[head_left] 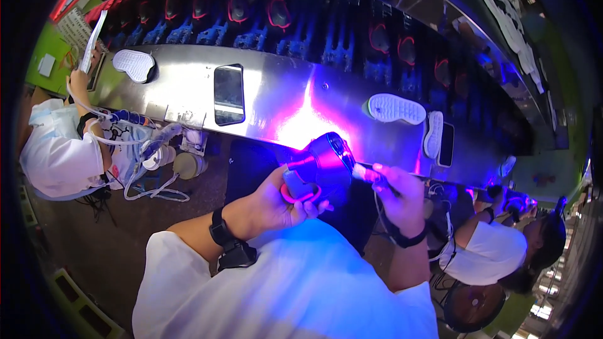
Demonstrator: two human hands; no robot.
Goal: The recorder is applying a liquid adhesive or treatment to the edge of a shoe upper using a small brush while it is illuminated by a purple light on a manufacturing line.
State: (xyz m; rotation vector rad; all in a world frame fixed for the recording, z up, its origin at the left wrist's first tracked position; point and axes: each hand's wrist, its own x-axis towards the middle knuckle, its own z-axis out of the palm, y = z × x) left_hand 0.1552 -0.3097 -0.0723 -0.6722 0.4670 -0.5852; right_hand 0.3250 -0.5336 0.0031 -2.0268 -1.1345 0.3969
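Running slantwise across the view, the steel surface (pixel 276 97) ends at a near edge just beyond the hands, leaving open room between that edge and the person's chest. On it lie a dark phone (pixel 228 94), a white sole (pixel 396 108) and another white sole (pixel 133 64), all well apart from the hands. The left hand (pixel 279 204) is raised with the wrist bent, its fingers curled around a dark shoe (pixel 326 166) held above the gap, lit violet. The right hand (pixel 399 194) comes in from the right, its fingers pinching a small brush (pixel 363 174) whose tip touches the shoe. Co-workers sit at either side.
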